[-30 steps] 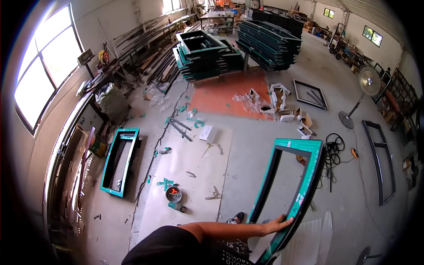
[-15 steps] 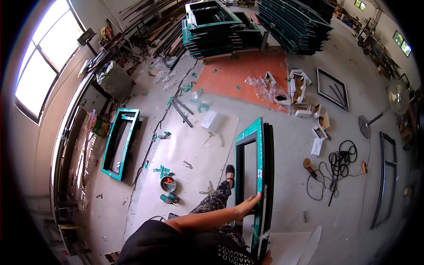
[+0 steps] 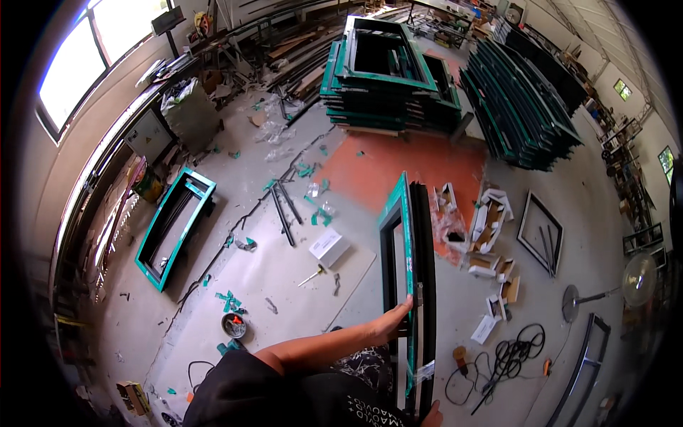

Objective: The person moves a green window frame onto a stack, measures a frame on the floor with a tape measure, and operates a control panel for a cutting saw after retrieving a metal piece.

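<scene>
I carry a tall dark window frame (image 3: 405, 263) upright, with green film along its face. My left hand (image 3: 393, 320) is closed round its side bar, about halfway down. Lower down, my right hand (image 3: 432, 415) wraps the outer edge of the frame near its bottom end; only part of that hand shows. A strip of clear tape or film (image 3: 425, 371) clings to the frame between the two hands. Ahead, a stack of similar green-and-black frames (image 3: 384, 78) lies flat, and a second leaning stack of frames (image 3: 516, 107) stands to its right.
Orange sheeting (image 3: 363, 167) covers the floor ahead. A green frame (image 3: 174, 228) lies left. A white box (image 3: 329, 247), hammer (image 3: 311, 276) and round tin (image 3: 233, 326) sit nearby. On the right are opened cartons (image 3: 491, 220), coiled black cable (image 3: 509, 363) and a standing fan (image 3: 638, 280).
I have moved forward with the frame, so the stacks and orange sheeting look nearer. The tin and hammer area has shifted down and left in view. Both hands keep their hold.
</scene>
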Tool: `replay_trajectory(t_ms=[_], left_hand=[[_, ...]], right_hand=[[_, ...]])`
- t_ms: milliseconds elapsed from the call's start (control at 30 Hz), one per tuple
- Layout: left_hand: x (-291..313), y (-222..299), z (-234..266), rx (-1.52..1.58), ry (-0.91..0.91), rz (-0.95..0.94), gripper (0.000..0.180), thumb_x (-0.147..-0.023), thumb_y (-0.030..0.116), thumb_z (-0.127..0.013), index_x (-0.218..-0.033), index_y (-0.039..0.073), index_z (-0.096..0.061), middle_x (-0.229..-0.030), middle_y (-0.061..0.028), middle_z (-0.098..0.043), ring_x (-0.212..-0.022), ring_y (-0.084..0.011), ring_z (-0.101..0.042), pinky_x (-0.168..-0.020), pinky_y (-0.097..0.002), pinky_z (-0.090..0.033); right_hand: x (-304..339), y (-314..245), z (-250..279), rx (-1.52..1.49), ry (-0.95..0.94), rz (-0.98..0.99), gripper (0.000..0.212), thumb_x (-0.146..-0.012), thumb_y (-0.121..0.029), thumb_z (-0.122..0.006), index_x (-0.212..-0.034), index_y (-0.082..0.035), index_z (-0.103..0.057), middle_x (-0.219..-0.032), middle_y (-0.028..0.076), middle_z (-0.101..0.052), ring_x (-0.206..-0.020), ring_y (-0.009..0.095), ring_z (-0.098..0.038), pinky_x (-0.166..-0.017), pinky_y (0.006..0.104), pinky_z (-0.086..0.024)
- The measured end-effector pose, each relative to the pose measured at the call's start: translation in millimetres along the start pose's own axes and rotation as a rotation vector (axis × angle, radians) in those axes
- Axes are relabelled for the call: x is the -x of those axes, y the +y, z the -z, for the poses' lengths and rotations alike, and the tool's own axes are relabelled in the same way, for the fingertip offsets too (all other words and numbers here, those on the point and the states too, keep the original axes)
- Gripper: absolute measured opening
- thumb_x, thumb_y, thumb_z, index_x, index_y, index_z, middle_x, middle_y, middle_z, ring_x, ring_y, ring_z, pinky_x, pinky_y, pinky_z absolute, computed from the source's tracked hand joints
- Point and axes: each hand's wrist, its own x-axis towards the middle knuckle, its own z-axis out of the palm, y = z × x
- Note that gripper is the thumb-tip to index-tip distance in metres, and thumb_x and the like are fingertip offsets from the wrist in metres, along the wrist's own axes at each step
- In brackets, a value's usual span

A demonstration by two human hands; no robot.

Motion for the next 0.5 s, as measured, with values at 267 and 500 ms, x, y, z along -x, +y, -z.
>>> replay_trajectory(t_ms=[267, 500], left_hand=[[-82, 199, -26, -0.074, -0.013, -0.251, 0.081, -0.083, 0.069, -0.03, -0.14, 0.012, -0.022, -0.139, -0.0107, -0.03, -0.126, -0.0255, -0.031, -0.103, -0.0423, -0.027], [-101, 366, -66, -0.085, 0.019, -0.739, 0.069, -0.09, 0.049, -0.046, -0.136, 0.006, -0.018, -0.127, -0.0082, -0.037, -0.12, -0.0214, -0.037, -0.101, -0.0374, -0.03]], right_hand=[[-168, -185, 69, 0.127, 0.316, 0.695, 0.048, -0.096, -0.03, -0.031, -0.097, 0.011, -0.057, -0.088, 0.034, -0.056, -0.085, 0.047, -0.053, -0.073, 0.0492, -0.04], [-306, -364, 148, 0.003, -0.098, 0.429, 0.043, -0.093, -0.042, -0.038, -0.081, -0.005, -0.056, -0.074, 0.007, -0.056, -0.065, 0.014, -0.05, -0.059, 0.0292, -0.042]])
